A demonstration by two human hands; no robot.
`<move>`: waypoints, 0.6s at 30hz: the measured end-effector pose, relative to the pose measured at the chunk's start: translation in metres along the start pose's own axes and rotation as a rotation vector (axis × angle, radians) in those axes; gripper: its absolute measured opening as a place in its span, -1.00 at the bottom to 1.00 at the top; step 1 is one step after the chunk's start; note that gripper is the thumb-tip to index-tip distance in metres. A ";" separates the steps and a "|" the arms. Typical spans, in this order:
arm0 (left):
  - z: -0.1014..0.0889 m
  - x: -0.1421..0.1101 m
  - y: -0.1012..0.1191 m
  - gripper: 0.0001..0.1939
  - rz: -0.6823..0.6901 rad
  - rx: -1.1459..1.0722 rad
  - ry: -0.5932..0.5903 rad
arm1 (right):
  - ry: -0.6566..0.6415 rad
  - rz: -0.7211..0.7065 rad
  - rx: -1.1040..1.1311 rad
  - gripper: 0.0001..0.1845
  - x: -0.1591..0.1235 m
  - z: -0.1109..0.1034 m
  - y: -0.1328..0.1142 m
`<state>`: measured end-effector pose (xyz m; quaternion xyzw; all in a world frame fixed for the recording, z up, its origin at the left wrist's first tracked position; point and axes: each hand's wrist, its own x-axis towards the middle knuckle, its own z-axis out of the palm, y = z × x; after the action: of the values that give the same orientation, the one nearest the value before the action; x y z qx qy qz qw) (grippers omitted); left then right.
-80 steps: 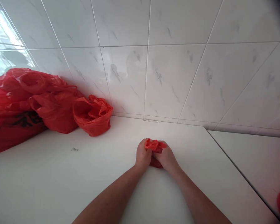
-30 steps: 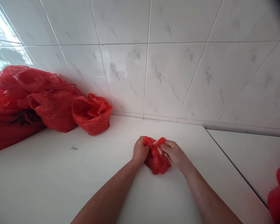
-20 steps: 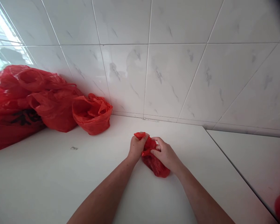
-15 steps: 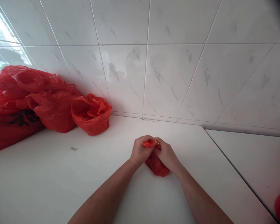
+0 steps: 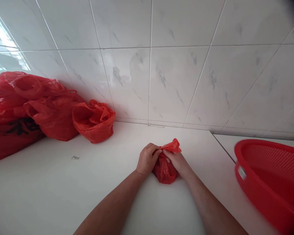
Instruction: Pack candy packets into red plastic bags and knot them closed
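Observation:
A small red plastic bag (image 5: 165,173) with something bulky inside rests on the white tabletop (image 5: 107,189), between my two hands. My left hand (image 5: 148,159) pinches the gathered neck of the bag from the left. From the right, my right hand (image 5: 177,162) grips the same neck, its fingers partly hidden by the plastic. The bag's loose top end sticks out above my right hand, toward the upper right. What the bag contains is hidden.
An open red plastic bag (image 5: 95,129) stands near the tiled wall (image 5: 127,81), beside a heap of fuller red bags (image 5: 49,114) at the left. A red perforated basket (image 5: 257,186) occupies the right side. A small scrap (image 5: 75,157) lies on the tabletop.
The twisted bag top has moved from inside my left hand to above my right hand. The red basket has come into view from the right. My view has shifted slightly.

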<state>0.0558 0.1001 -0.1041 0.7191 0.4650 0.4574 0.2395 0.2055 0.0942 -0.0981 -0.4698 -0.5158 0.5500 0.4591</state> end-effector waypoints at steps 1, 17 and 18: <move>0.001 0.000 -0.002 -0.84 -0.049 -0.035 0.013 | -0.008 0.029 0.041 -0.61 0.001 -0.001 0.002; 0.002 0.002 0.001 -0.71 -0.047 -0.001 -0.088 | -0.136 0.069 0.354 -0.60 0.004 -0.009 -0.001; 0.002 0.002 0.001 -0.70 -0.063 -0.043 -0.089 | -0.136 0.068 0.380 -0.59 0.003 -0.008 -0.002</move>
<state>0.0584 0.1015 -0.1039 0.7184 0.4664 0.4270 0.2898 0.2134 0.0989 -0.0970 -0.3538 -0.4163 0.6830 0.4849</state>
